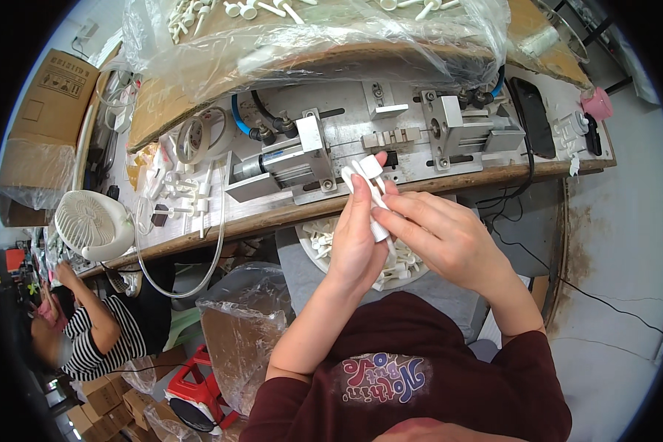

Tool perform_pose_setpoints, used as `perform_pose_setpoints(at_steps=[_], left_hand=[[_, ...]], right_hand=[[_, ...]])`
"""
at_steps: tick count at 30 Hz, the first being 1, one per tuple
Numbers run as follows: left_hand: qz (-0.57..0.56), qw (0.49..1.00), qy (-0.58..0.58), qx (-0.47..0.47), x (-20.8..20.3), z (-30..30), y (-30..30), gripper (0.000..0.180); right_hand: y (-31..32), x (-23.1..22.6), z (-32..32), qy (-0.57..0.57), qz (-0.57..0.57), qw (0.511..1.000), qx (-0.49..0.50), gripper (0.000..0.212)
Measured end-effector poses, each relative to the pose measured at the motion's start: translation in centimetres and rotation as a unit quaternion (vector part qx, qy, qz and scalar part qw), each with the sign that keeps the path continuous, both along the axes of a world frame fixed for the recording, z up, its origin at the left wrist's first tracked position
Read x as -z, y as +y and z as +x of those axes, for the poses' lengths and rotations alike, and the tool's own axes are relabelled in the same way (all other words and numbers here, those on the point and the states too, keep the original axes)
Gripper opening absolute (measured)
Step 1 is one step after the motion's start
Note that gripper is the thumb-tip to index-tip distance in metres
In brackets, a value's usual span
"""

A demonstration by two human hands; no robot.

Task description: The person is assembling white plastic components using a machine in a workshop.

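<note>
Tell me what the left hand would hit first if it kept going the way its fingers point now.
The left hand points up and away, toward the bench. Past the white plastic parts it holds, it would probably first meet the small metal block on the grey machine plate; depth is hard to judge.

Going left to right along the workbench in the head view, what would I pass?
Small white fan → roll of tape → left pneumatic cylinder fixture → white plastic parts in the hands → right metal block fixture → pink object.
</note>
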State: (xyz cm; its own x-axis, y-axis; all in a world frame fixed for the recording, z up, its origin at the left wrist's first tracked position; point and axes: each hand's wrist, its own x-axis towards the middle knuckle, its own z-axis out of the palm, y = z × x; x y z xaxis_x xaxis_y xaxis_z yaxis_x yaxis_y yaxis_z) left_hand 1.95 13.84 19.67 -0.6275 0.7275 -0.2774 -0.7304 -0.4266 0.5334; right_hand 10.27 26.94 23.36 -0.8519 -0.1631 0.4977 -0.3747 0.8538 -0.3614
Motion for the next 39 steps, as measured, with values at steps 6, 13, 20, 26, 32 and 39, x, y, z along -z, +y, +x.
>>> perform_pose_setpoints(at_steps=[6, 13, 20, 26, 32, 39], left_hand=[[-0.109, 0.994, -0.017, 0.026, -0.7, 0.1, -0.7, 0.049], [-0.035, 0.999, -0.03, 0.003, 1.0, 0.5, -3.5, 0.04], [-0.065, 0.996, 0.059, -0.009, -0.2, 0.7, -4.1, 0.03], [-0.082, 0.992, 0.075, -0.059, -0.5, 1.1, -3.5, 0.02], [-0.064, 0.98, 0.146, -0.122, -1.1, 1.5, -3.0, 0.019], [-0.069, 0.929, 0.28, -0.232, 0.0, 1.2, -1.9, 0.027]], right_hand=[[0.5, 0.8, 0.0, 0.035, -0.155, 0.986, 0.042, 0.031], [1.2, 2.7, -2.0, 0.039, -0.076, 0.991, 0.099, 0.027], [1.1, 2.3, -3.4, 0.041, 0.117, 0.985, 0.122, 0.024], [0.7, 1.9, -3.9, 0.03, 0.123, 0.984, 0.129, 0.017], [0.6, 1.9, -3.7, 0.007, 0.118, 0.982, 0.147, 0.026], [-0.7, -0.3, -1.9, -0.064, -0.252, 0.959, 0.114, 0.018]])
